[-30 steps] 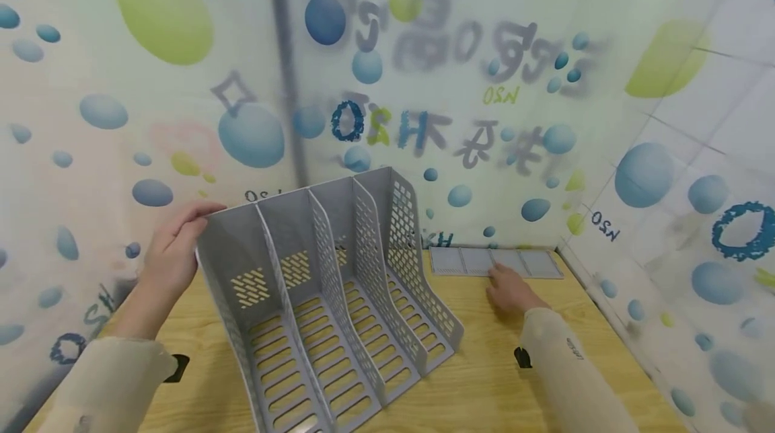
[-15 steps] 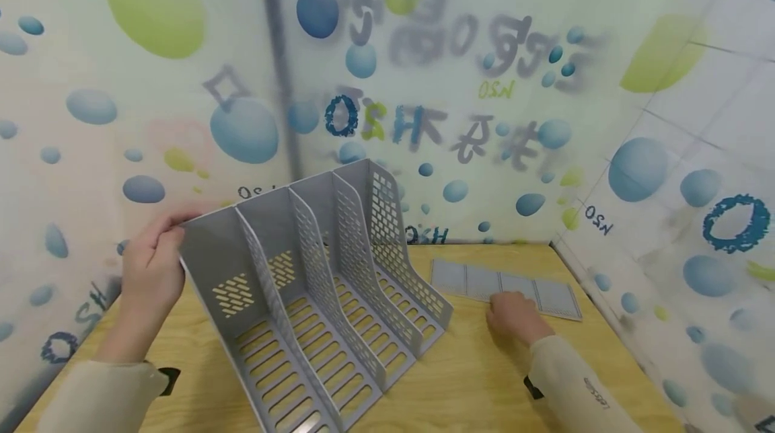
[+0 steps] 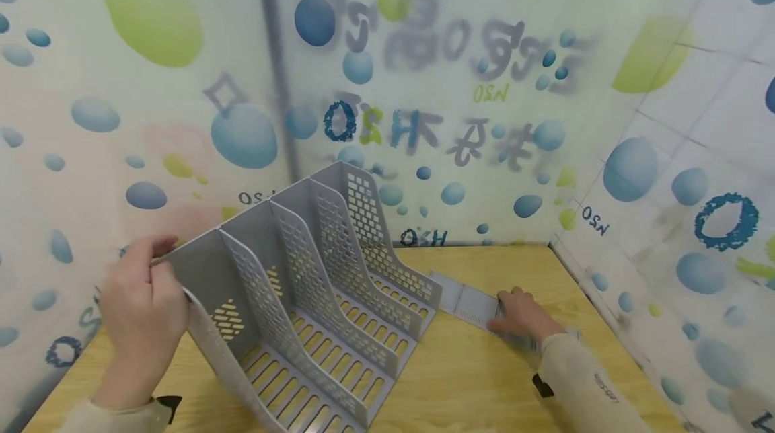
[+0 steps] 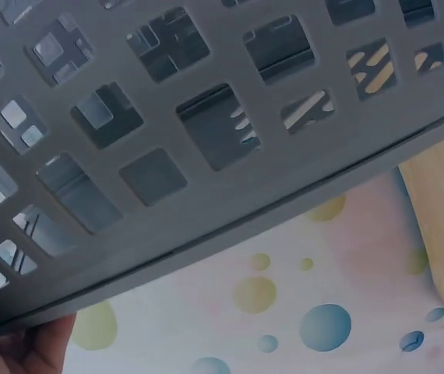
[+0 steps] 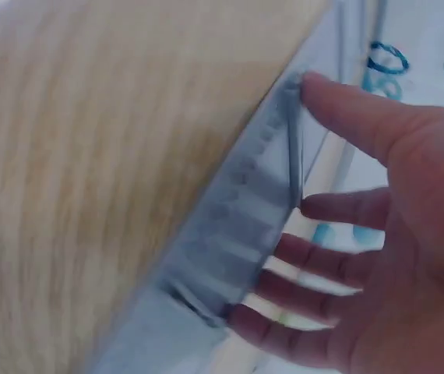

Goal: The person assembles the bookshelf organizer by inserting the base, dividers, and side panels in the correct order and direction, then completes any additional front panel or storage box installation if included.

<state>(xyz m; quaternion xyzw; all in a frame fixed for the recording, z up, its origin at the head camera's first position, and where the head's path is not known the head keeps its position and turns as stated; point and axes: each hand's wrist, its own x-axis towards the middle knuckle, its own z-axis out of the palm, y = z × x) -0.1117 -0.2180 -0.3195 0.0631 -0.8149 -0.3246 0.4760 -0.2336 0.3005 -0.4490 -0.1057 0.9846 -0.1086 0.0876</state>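
A grey plastic desk file rack [image 3: 195,268] with upright dividers and a slotted base stands tilted in the head view's left half. My left hand [image 3: 144,315] grips its upper left corner, thumb on the near side. In the left wrist view the rack's perforated side [image 4: 156,226] fills the upper part, with only fingertips of that hand [image 4: 39,347] at the lower left. My right hand [image 3: 522,315] spans a long flat grey panel [image 3: 477,303] on the table. In the right wrist view its thumb and fingers hold the panel [image 5: 230,202] across its width, from edge to edge.
The light wood table [image 3: 460,379] runs back to a patterned curtain [image 3: 424,56] with blue and green ovals. A similar patterned wall [image 3: 684,238] bounds the right side. The rack's right end overlaps the panel's left end in the head view.
The left hand has lowered the rack's left corner and shifted it left, tilting it further. The right hand has drawn the panel nearer from the back edge and turned it at a slant.
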